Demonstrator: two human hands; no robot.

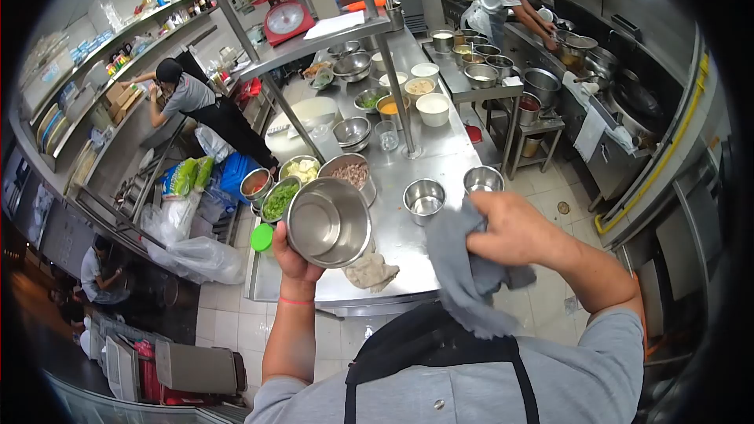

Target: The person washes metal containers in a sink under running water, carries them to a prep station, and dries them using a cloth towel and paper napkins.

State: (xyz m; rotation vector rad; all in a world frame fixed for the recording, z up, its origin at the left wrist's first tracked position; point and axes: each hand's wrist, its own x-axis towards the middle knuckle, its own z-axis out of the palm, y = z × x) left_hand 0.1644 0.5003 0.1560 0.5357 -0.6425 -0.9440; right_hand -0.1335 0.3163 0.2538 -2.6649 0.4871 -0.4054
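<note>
My left hand (297, 261) grips a steel pot (330, 224) by its side, tilted so that its bare inside faces me. In my right hand (506, 228) a grey cloth (467, 267) is bunched, and its ends hang down over the table's front edge. Two small steel bowls, a nearer one (424, 201) and another (483, 179) partly behind the right hand, stand on the steel table (393, 243). Below the pot lies a crumpled beige cloth (371, 272). A green-lidded jar (261, 238) sits left of my left hand.
Containers of chopped greens (280, 201) and chopped meat (351, 175) stand behind the pot. A shelf post (400, 94) rises from the table, with a red scale (287, 22) above. One person (496, 0) works at the stove, another (196, 98) leans toward the left shelves.
</note>
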